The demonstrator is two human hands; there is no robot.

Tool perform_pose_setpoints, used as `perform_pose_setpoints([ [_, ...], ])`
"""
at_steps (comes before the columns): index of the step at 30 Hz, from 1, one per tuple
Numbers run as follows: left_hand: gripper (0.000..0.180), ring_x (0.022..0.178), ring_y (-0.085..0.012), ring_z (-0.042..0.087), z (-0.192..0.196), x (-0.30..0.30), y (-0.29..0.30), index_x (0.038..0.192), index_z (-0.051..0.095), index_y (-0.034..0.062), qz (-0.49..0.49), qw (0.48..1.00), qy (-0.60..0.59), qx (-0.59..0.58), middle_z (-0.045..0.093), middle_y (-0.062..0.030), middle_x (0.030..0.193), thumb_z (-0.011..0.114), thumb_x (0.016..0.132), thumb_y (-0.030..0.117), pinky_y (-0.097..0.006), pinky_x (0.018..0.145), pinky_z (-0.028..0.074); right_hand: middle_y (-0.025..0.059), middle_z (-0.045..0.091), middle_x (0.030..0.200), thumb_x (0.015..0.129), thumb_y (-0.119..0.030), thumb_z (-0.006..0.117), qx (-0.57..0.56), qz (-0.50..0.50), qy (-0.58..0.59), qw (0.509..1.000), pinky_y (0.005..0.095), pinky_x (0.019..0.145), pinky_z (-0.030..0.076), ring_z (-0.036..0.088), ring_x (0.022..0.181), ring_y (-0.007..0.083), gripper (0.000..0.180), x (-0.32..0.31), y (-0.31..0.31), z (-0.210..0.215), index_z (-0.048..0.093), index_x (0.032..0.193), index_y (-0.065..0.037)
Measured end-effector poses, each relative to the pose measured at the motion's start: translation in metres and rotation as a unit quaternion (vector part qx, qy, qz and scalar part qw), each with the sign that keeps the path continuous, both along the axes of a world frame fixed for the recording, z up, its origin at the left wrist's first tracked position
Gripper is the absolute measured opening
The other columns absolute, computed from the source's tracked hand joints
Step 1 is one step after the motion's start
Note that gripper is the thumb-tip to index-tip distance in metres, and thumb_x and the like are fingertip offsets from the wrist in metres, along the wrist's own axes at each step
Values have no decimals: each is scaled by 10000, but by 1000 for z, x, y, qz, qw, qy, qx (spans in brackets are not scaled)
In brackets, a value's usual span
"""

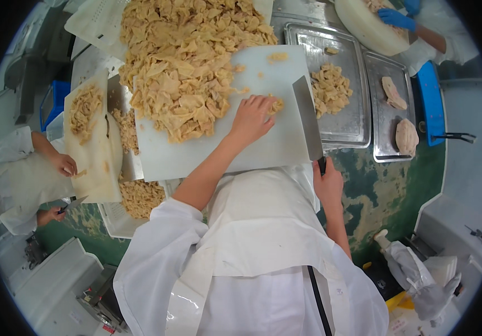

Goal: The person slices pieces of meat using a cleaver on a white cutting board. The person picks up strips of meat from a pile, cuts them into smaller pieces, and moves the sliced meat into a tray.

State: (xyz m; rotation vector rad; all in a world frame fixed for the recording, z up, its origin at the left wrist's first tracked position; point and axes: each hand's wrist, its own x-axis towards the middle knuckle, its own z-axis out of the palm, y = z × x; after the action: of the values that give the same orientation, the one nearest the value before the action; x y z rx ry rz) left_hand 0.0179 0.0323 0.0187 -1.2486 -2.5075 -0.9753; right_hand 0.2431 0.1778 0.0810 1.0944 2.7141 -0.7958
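A white cutting board (190,159) lies in front of me, with a big heap of pale yellow chicken skin (179,73) on its left and far side. My left hand (252,120) rests on the board, its fingers curled down on a small piece of chicken skin (276,105). The black handle of a broad-bladed knife (308,117) is gripped in my right hand (329,178). The blade stands at the board's right edge, just right of the piece and apart from my left fingers. A few scraps lie near the board's far edge.
Right of the board, a metal tray (344,131) bears cut pieces (331,89); another metal tray (386,117) bears two pale meat lumps. At left, a co-worker (25,168) holds a knife over another board (92,173). A blue-gloved hand (396,18) works at far right.
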Motion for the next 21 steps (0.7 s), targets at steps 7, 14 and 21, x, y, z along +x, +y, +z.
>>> perform_pose_setpoints([
  [7,178,814,-317,632,-21,-20,31,955,694,38,-26,979,-111,-170,659,-136,848,674,824,158,-430,726,509,227,612,653,954,-339,560,-17,-8,27,999,545,604,451,601,686,481,301,-2,4,-2,550,939,-38],
  [14,189,736,-321,617,-11,-14,11,985,670,32,-36,981,-165,-94,647,-150,765,658,866,178,-402,663,504,235,616,666,949,-341,563,-31,-37,19,999,555,616,453,606,712,487,297,1,3,-3,548,955,-45],
  [21,246,671,-120,575,0,-28,18,948,640,49,-39,797,-587,138,648,-48,762,646,950,295,-316,628,470,246,628,695,947,-340,567,-42,-34,17,998,559,635,461,610,735,490,300,-1,4,-4,551,950,-41],
])
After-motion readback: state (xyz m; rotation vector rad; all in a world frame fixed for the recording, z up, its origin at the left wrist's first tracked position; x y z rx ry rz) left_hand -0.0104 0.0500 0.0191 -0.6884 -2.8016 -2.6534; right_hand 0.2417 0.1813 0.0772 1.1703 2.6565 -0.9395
